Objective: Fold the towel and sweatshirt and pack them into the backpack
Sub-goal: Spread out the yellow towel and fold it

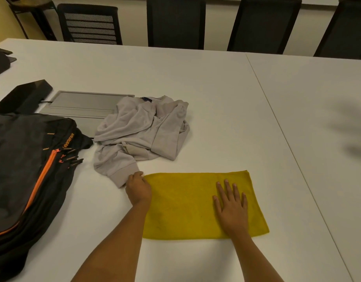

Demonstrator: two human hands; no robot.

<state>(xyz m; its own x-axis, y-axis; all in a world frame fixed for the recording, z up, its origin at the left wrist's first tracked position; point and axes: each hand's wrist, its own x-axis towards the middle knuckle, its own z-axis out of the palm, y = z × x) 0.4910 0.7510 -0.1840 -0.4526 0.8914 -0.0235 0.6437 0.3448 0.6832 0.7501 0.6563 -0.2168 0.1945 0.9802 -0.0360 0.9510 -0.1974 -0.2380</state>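
a yellow microfibre towel (187, 204) lies flat as a wide rectangle on the white table (226, 84), close to the near edge and in front of the person. the right hand (232, 208) rests palm down on the right part of the towel, with its fingers straight and slightly spread, pressing the cloth and holding nothing. the left hand (138, 188) sits at the far left corner of the towel with its fingers curled under. the fingertips are hidden beneath the knuckles, so i cannot tell whether they pinch the cloth. that hand is just beside the ribbed cuff of a pale grey sweatshirt (143, 131), and may be touching it. the sweatshirt lies crumpled and unfolded on the table beyond the towel, one sleeve trailing toward the person. to the left of it a black fabric backpack with an orange zip (23, 159) lies on its side, its zip pulls pointing toward the sweatshirt. behind the sweatshirt a flat grey metal panel (80, 106) is set into the tabletop, partly covered by the sweatshirt's far edge. a black wedge-shaped box (23, 96) stands at the panel's left end. black mesh office chairs (175, 21) line the far side of the table
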